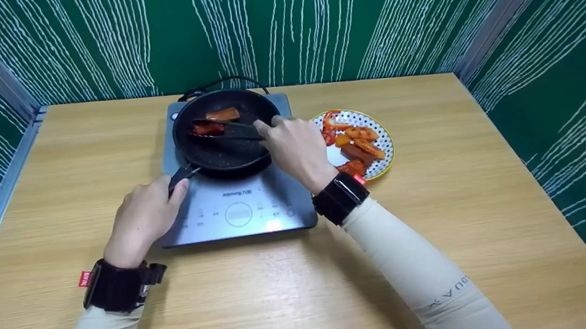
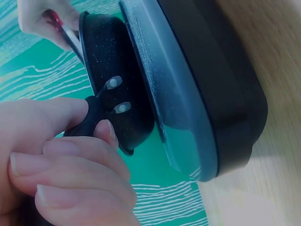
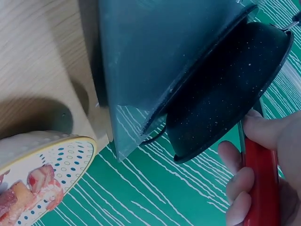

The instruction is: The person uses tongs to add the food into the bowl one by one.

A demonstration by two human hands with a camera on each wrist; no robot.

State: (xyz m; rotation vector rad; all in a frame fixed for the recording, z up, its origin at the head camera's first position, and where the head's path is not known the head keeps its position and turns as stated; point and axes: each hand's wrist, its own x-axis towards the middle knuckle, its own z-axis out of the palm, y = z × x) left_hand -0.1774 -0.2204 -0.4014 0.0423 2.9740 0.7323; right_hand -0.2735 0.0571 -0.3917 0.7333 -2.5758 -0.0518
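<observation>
A black frying pan (image 1: 236, 154) is on the induction cooker (image 1: 219, 195). My left hand (image 1: 144, 214) grips its handle (image 1: 180, 178), fingers wrapped round it in the left wrist view. In my right hand (image 1: 297, 150) are red-handled tongs (image 3: 261, 188), whose dark arms reach into the pan. The tips lie around a dark red piece of food (image 1: 208, 129); whether they squeeze it is too small to tell. Just behind that piece lies a browner one (image 1: 222, 115). The wrist views show the pan's outer wall but not its contents.
Right of the cooker, partly behind my right hand, stands a spotted plate (image 1: 386, 148) with a yellow rim, bearing several food pieces (image 1: 361, 134). A black cord (image 1: 231, 78) loops behind the cooker. Green patterned walls (image 1: 311, 30) enclose the wooden table (image 1: 439, 186) at the back and sides.
</observation>
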